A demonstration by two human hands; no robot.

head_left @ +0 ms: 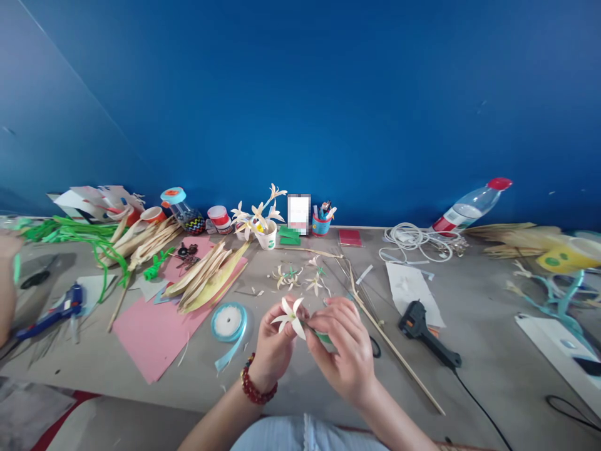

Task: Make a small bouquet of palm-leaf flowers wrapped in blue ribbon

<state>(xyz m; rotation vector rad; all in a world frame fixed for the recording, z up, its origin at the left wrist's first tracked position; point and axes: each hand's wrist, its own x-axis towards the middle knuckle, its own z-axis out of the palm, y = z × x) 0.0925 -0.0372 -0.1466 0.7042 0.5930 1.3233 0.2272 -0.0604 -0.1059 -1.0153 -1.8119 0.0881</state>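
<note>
A white star-shaped flower (pixel 291 317) is pinched between the thumb and fingers of my left hand (pixel 275 344), which has a red bead bracelet at the wrist. My right hand (pixel 346 347) is closed just behind the bloom, its fingertips at the stem, with a bit of green tape (pixel 323 337) showing below them. Several small pale flowers (pixel 287 275) lie on the table beyond my hands. To the left of my left hand is a roll of light blue ribbon (pixel 228 322) with its end loose.
A black glue gun (pixel 429 332) with a cord lies right, near a long stick (pixel 399 354). Pink paper (pixel 153 338) and dried husks (pixel 206 275) lie left, beside a blue glue gun (pixel 59 313). A cup of flowers (pixel 267 235) stands behind. Another person's arm (pixel 7 282) shows far left.
</note>
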